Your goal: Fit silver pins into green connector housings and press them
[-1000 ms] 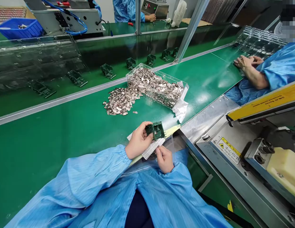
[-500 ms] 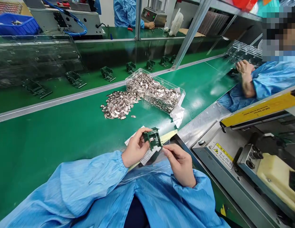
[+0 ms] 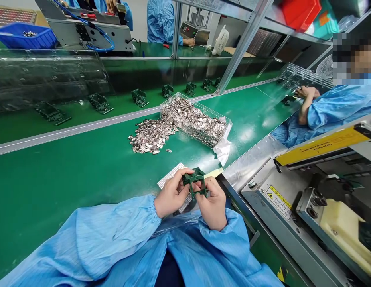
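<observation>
A small dark green open-sided plastic frame [image 3: 198, 173] is between my hands, just above the near edge of the green table. My left hand [image 3: 172, 193] is closed on its left side, thumb below and fingers on top. On the other side, my right hand [image 3: 214, 205] grips the frame, with fingertips reaching into its opening. Whether a small piece is between those fingertips is hidden. Beneath my hands lie a white gridded sheet [image 3: 170, 176] and a pale yellow strip [image 3: 214, 173]. Farther off is a loose pile of small metal pieces [image 3: 151, 136], beside a clear box [image 3: 231, 126] full of them.
Several similar green frames [image 3: 139, 97] stand in a row behind a metal rail [image 3: 119, 121]. At right is a machine with a yellow bar [image 3: 323, 145] and a warning label [image 3: 278, 197]. A co-worker's hands [image 3: 306, 92] are at the far right. A metal post [image 3: 243, 46] rises behind the box.
My right hand has moved left and up, from beside the frame's lower corner to gripping it with fingertips in the opening. The frame has turned slightly. The view has tilted up a little.
</observation>
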### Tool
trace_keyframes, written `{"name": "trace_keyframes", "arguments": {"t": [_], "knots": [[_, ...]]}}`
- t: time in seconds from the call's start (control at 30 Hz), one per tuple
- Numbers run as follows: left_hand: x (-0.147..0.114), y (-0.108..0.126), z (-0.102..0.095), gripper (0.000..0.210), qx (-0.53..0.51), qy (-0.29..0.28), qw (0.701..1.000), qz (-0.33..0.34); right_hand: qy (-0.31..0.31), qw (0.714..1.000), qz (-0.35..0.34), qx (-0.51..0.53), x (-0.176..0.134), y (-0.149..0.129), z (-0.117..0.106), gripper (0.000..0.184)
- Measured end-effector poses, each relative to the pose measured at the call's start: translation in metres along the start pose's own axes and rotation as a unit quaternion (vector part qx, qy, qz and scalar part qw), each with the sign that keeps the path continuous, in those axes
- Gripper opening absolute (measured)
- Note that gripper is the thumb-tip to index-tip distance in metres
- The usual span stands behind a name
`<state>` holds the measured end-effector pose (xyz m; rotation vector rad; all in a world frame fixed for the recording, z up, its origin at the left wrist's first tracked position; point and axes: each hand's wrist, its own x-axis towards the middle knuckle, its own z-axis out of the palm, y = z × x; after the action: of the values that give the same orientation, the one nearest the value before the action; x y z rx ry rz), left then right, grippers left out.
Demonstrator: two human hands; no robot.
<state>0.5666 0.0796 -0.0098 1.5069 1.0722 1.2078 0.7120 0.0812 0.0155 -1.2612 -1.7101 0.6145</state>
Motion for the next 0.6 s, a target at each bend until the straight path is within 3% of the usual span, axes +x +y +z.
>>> {"name": "trace_keyframes", "arguments": {"t": [0.33, 0.47, 0.6], "knots": [[-0.001, -0.004, 0.001, 0.032, 0.01, 0.011, 1.0, -0.008, 0.062, 0.997, -0.04, -0.035, -0.005, 0.006, 0.007, 0.011], [-0.001, -0.006, 0.002, 0.032, -0.02, 0.008, 1.0, -0.015, 0.04, 0.998, 0.024, 0.034, -0.006, 0.013, 0.003, 0.012], [0.0, -0.006, 0.002, 0.033, -0.031, 0.0, 0.999, -0.021, 0.03, 0.982, 0.11, 0.15, -0.005, 0.018, 0.002, 0.018]]}}
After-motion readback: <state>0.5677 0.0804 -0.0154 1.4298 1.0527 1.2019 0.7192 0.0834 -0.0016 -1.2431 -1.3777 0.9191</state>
